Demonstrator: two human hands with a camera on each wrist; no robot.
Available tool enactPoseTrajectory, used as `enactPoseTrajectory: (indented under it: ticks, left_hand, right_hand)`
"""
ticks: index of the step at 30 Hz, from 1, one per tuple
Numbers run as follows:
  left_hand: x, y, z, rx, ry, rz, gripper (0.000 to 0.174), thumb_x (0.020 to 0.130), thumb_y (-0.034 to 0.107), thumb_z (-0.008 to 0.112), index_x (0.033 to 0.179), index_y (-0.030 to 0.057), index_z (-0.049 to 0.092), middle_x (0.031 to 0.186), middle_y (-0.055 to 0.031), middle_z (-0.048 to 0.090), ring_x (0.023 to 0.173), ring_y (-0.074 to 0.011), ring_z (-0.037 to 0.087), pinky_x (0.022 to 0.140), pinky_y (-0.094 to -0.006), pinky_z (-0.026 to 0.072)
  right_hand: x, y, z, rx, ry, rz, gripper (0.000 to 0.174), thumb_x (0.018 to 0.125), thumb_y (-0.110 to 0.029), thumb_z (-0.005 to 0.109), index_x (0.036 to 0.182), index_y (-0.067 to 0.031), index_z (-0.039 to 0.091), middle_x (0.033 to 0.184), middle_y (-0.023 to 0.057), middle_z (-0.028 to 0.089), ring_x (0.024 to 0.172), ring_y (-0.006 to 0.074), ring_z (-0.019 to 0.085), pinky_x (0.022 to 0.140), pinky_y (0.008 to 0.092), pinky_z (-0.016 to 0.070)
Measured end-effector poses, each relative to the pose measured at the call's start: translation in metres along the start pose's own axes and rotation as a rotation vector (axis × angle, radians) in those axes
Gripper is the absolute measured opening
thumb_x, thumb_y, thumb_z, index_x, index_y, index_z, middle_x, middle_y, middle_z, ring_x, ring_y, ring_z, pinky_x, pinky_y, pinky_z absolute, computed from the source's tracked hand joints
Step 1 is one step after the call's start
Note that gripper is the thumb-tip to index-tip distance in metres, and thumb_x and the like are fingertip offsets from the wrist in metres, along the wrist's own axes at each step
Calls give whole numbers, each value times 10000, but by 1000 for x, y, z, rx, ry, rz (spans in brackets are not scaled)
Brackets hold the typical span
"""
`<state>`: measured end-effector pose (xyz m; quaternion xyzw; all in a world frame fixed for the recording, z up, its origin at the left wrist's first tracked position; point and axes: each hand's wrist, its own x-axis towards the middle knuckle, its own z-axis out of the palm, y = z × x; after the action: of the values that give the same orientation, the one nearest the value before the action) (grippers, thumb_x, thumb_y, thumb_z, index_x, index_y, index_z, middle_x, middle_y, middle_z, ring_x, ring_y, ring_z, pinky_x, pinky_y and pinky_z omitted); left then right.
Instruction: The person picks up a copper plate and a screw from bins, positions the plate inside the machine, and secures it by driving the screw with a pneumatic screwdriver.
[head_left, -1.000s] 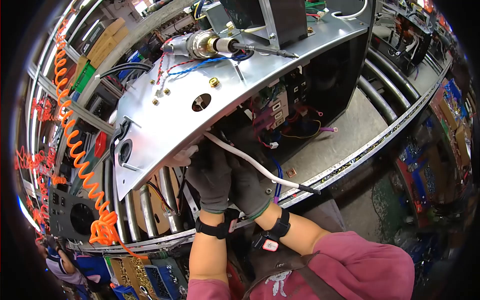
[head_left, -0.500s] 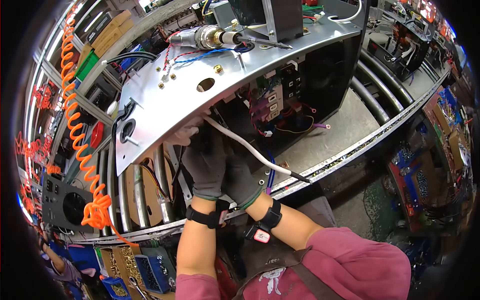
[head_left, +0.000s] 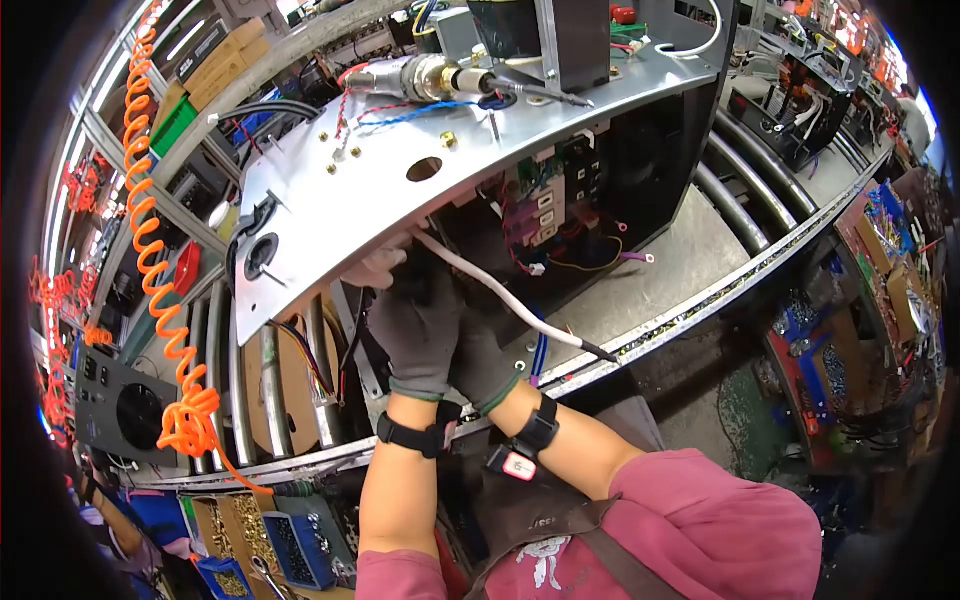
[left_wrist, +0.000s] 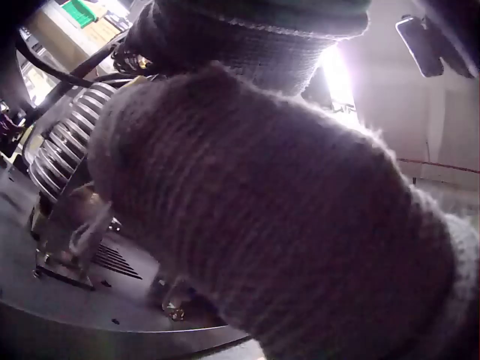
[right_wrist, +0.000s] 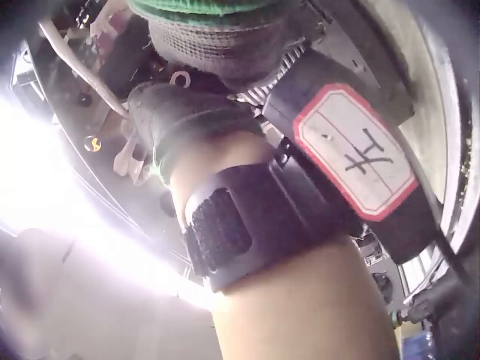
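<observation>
A large silver metal panel (head_left: 340,200) slants across the head view above an open dark chassis (head_left: 640,170). Under the panel's near edge, my left hand (head_left: 415,335) reaches in, in a grey knit glove. My right hand (head_left: 487,368), gloved alike, lies close against it on the right. The panel and the left hand conceal the fingers of both, so I cannot tell what they hold. A white cable (head_left: 490,285) with a black end comes out above the hands and runs over the right one. Pale, translucent plastic (head_left: 376,268) sits beside the left hand.
A power screwdriver (head_left: 420,80) lies on the panel near loose brass-coloured nuts and red and blue wires. An orange coiled hose (head_left: 150,270) hangs at left. Steel rollers (head_left: 270,390) run under the work. Bins of screws (head_left: 300,550) stand at the lower left.
The head view has shifted slightly, moving the whole scene in the frame. Both hands stay under the panel's edge, close together, with little visible movement.
</observation>
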<state>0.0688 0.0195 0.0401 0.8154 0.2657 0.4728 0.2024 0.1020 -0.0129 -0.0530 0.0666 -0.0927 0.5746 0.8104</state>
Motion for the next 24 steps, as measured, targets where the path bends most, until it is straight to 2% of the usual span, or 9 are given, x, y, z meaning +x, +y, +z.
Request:
enactPoseTrajectory:
  ticks: [4,7,9,11,13,15,16,19,24]
  left_hand:
    - [-2,-10,-2,49,-55,-46,262,838,174,655,1037,4,644,835,-132,674,688,-225,601,664,-320,470]
    - [2,1,-21,-86,-173,-116,308,841,178,659,1098,10,637,914,-109,690,704,-178,598,660,-313,467]
    - [6,20,-34,-63,-285,-290,335,850,155,657,1137,-13,615,1029,-110,674,836,-164,615,760,-285,468]
    - [1,3,-24,-166,-180,-126,343,829,169,683,1112,-15,623,987,-112,672,827,-142,614,726,-277,472]
    - [5,-8,-17,-206,-88,56,337,816,170,695,1095,-8,628,954,-104,668,797,-150,614,699,-286,477]
    - [4,-11,-20,33,-168,76,326,814,156,697,1092,1,629,946,-97,666,809,-170,620,717,-294,481]
    - [4,-13,-22,36,-210,15,344,775,190,746,1031,12,600,998,-134,646,925,-240,648,785,-317,502]
    - [10,-15,-24,-92,-306,-17,354,777,177,744,1052,11,595,1004,-136,645,905,-247,657,767,-316,508]
    - [14,-34,-27,-386,-405,-142,389,729,106,756,1062,-14,593,999,-144,639,875,-253,641,769,-327,507]
  right_hand:
    - [-3,-3,-2,69,-62,19,444,964,-191,486,1386,-89,394,1248,93,547,1126,223,541,986,339,431]
    - [-1,-13,2,-1503,141,-550,406,944,-281,581,1276,-58,508,1094,69,605,972,166,586,859,325,482]
    - [5,-13,-14,-1435,137,-446,425,937,-355,586,1231,-51,539,1076,60,600,952,141,570,840,321,474]
    - [0,-10,25,-414,323,-192,408,949,-351,563,1223,-51,532,1075,61,593,964,141,560,839,320,465]
    - [2,-6,18,-802,191,-412,380,964,-343,533,1214,-57,526,1088,56,584,980,140,547,855,314,450]
    - [2,-12,12,-309,120,-139,368,971,-321,521,1223,-53,515,1113,53,578,1019,148,543,907,317,437]
    - [-2,-8,9,-969,75,-380,335,978,-291,514,1217,-56,520,1120,45,575,1032,140,540,935,313,424]
    - [3,-12,4,-303,117,-156,300,977,-255,523,1207,-63,531,1109,39,578,1026,134,542,922,310,431]
    - [5,-2,-16,-473,286,-174,175,959,-189,562,1075,-59,571,882,-9,547,792,58,524,722,213,454]
